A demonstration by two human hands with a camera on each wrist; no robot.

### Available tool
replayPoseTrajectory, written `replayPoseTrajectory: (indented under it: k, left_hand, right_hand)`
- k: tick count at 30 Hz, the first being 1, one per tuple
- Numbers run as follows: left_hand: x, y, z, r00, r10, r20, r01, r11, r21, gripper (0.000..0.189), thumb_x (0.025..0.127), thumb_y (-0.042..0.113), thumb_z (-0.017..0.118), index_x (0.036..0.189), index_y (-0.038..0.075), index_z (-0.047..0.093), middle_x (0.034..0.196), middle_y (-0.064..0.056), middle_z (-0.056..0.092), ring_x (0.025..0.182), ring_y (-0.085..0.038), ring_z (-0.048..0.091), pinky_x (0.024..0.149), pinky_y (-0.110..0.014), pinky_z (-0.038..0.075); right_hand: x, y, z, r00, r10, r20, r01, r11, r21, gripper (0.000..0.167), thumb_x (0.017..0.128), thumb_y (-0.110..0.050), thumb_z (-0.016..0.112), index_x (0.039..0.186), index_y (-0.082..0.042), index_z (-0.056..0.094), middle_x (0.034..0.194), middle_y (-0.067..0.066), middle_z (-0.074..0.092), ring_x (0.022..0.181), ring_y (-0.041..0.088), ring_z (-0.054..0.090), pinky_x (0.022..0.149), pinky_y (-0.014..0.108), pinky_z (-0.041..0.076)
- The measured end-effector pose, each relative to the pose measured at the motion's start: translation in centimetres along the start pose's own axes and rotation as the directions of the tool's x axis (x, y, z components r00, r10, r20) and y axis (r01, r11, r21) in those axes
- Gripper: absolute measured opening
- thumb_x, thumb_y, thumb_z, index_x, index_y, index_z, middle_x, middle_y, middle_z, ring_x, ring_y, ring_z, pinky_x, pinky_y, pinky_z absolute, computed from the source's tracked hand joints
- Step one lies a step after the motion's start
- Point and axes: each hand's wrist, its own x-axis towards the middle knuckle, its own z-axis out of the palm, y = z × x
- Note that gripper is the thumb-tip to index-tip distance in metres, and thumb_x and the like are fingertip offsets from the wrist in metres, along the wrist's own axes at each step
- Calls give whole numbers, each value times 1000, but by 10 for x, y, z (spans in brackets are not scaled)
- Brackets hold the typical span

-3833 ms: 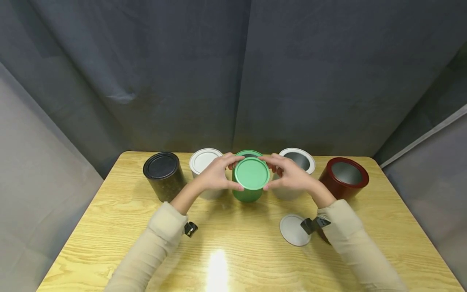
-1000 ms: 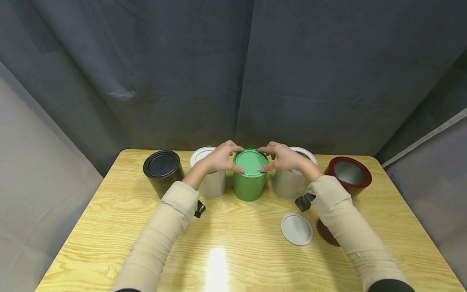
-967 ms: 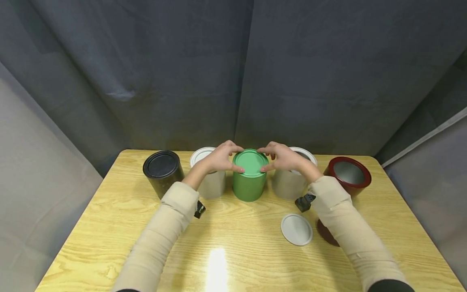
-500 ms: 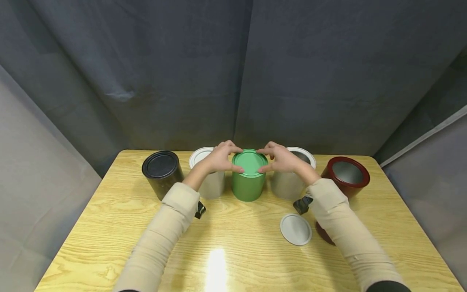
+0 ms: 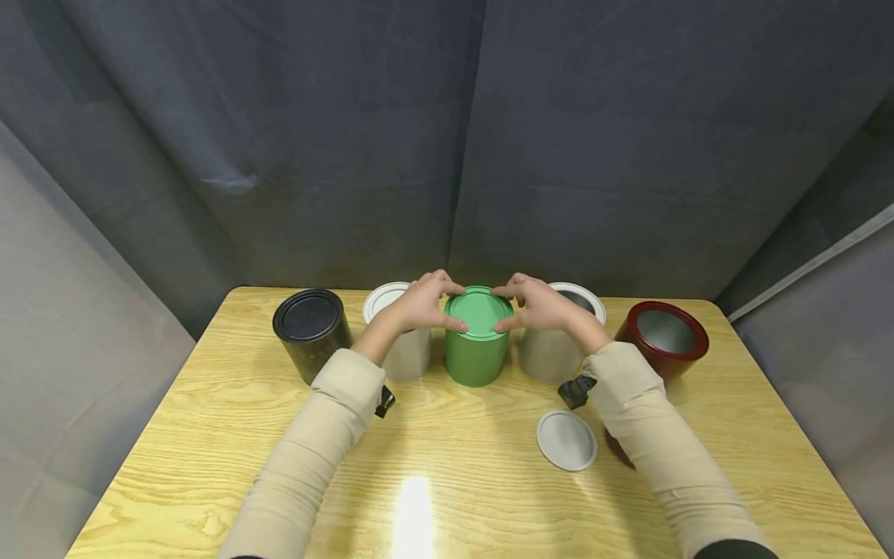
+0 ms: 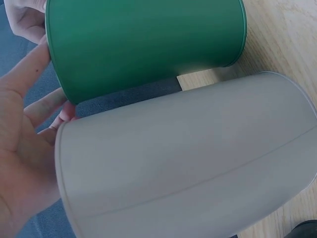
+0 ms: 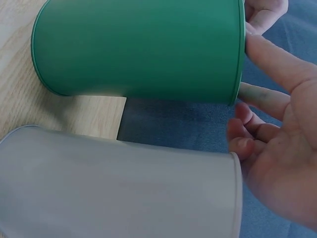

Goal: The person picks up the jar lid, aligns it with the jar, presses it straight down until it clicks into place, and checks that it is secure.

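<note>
The green lid sits atop the green tin; it looks light, stiff and slick, best taken by its rim at nine and three o'clock. There the left hand and right hand touch it, thumbs and forefingers spread and fairly straight, unclenched; pressure cannot be told. Whether it seats fully is unclear. At four o'clock, the right sleeve hides most of a dark red disc.
</note>
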Motion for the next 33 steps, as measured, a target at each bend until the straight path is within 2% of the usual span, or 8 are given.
replayPoseTrajectory:
  k: [5, 12, 19, 26, 33]
  left_hand:
    - [-2, 2, -1, 1000, -5, 17, 5, 1000, 8, 63, 71, 34, 77, 124, 7, 57, 108, -6, 51, 101, -22, 43, 86, -39, 31]
    - [-5, 2, 0, 999, -24, 26, 24, 1000, 11, 63, 70, 34, 78, 123, 8, 57, 105, -4, 51, 100, -22, 43, 84, -38, 31]
    - [-3, 5, -2, 999, -24, 31, 24, 999, 27, 63, 71, 34, 78, 124, 7, 57, 105, -4, 51, 98, -20, 43, 84, -37, 31]
    - [-4, 4, -3, 999, -26, 18, 26, 1000, 10, 63, 70, 35, 78, 123, 7, 58, 107, -5, 50, 101, -21, 43, 86, -38, 31]
    - [-6, -1, -2, 1000, -8, 3, 7, 999, 32, 67, 69, 39, 77, 126, 12, 56, 113, -7, 46, 103, -22, 39, 82, -37, 28]
  right_hand:
    - [1, 0, 2, 1000, 2, 2, -2, 1000, 0, 64, 74, -23, 76, 124, 8, 51, 91, 13, 48, 80, 31, 43, 66, 33, 36]
    - [2, -1, 5, 1000, 3, 9, -2, 999, -39, 66, 73, -25, 77, 125, 6, 51, 91, 10, 47, 78, 22, 42, 68, 33, 37]
    - [1, -4, 2, 1000, 3, 15, -2, 999, -50, 66, 73, -24, 77, 125, 7, 51, 93, 11, 47, 79, 22, 42, 69, 34, 38]
    - [-1, -1, 5, 999, -26, -42, 25, 999, -33, 64, 71, -20, 78, 121, 9, 53, 97, 13, 47, 86, 30, 45, 73, 37, 38]
    - [-3, 0, 8, 996, -50, -69, 46, 997, -58, 65, 69, -27, 79, 120, 6, 56, 100, 11, 41, 91, 27, 34, 77, 39, 33]
